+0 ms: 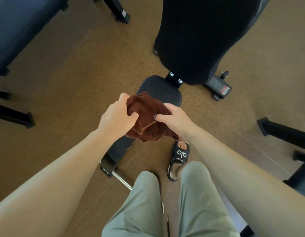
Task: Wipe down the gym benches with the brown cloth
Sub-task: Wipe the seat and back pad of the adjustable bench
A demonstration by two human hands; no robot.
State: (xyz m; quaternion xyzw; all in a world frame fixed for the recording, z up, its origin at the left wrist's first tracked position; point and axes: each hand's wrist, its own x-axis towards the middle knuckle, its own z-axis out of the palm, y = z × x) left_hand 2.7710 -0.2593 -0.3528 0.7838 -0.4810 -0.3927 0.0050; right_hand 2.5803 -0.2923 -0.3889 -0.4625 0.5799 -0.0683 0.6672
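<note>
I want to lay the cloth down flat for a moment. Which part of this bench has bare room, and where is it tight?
The seat pad is bare beyond the cloth, up to the bolted bracket. The tall backrest is bare too. It is crowded nearer the body: both the left hand and right hand grip the cloth over the frame, beside the sandal.

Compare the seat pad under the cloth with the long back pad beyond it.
The seat pad is short, partly hidden by the brown cloth held in the left hand and right hand. The back pad is far longer and uncovered. Both are black upholstery.
</note>
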